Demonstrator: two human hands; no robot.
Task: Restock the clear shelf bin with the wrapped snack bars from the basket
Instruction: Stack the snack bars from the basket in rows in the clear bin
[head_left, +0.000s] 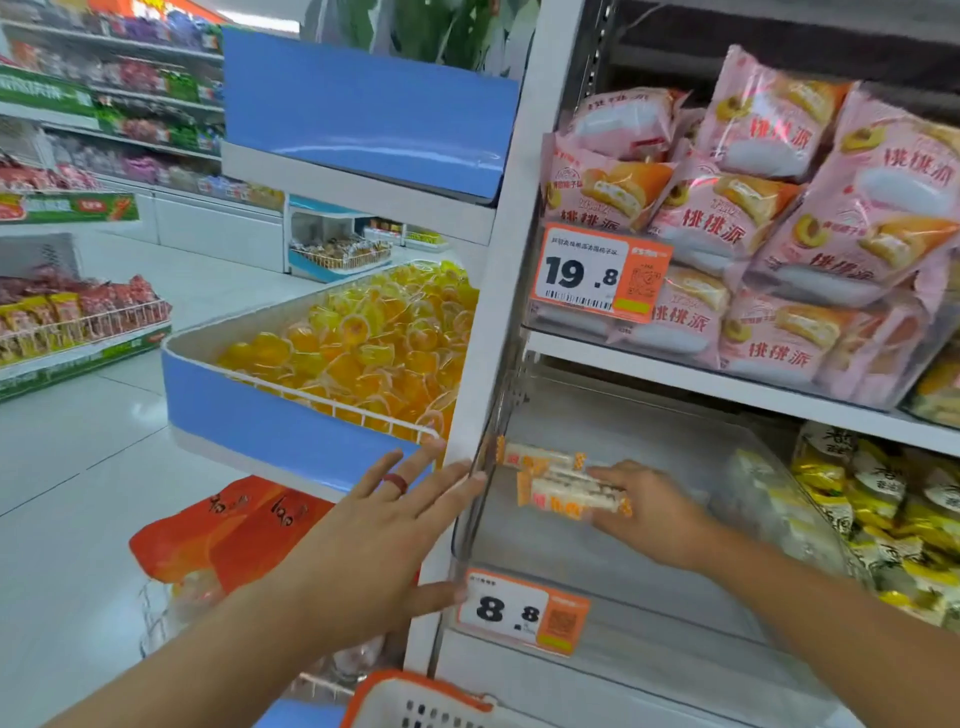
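— Where are the snack bars (563, 488) relative to the fingers?

— Inside the clear bin (613, 566), at the tips of the right hand (649, 512). The lowest bar lies under the fingertips with the thumb below it, so the hand pinches that one; the other two bars sit just beyond the fingertips, toward the bin's left wall.

— And the left hand (395, 525)?

— Outside the bin, fingers straight and spread, their tips touching the bin's left edge by the white upright (493, 312). The thumb reaches to just beside the orange price tag (522, 613) marked 8.8. A red ring (396, 484) sits on one finger.

— The basket (415, 701)?

— Below the left wrist, at the bottom edge: only its orange rim and white slotted wall show. I cannot tell what it holds.
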